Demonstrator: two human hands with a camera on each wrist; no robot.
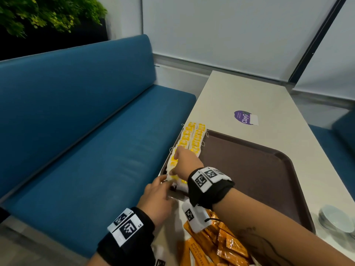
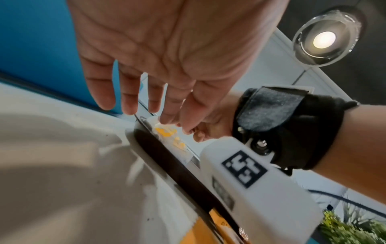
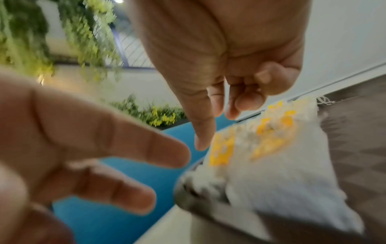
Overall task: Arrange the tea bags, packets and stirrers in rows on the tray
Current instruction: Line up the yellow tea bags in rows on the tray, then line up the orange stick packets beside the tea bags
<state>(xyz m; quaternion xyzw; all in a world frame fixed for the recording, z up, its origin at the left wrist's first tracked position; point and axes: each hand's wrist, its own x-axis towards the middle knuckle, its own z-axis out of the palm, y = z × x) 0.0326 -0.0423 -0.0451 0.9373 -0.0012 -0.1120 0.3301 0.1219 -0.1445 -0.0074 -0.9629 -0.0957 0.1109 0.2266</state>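
The right hand (image 1: 185, 160) was reached across to the left edge of the brown tray (image 1: 255, 169), index finger extended down beside the tea bags (image 1: 192, 138), the other fingers loosely curled; nothing was seen pinched in it. The left hand (image 1: 156, 198) was held just beside the tray's near left corner, fingers straight and spread, gripping nothing; whether its fingertips touched a bag could not be told. The white tea bags with yellow tags were laid in two rows along the tray's left edge, strings trailing over the rim. Orange packets (image 1: 217, 244), one printed "AMERICAN BLACK COFFEE", were piled on the white table (image 1: 269, 104) near the tray's front edge. A purple sticker (image 1: 244, 117) reading "ClayG" was noted on the table beyond the tray. Stacked saucers (image 1: 336, 219) were recorded at the right.
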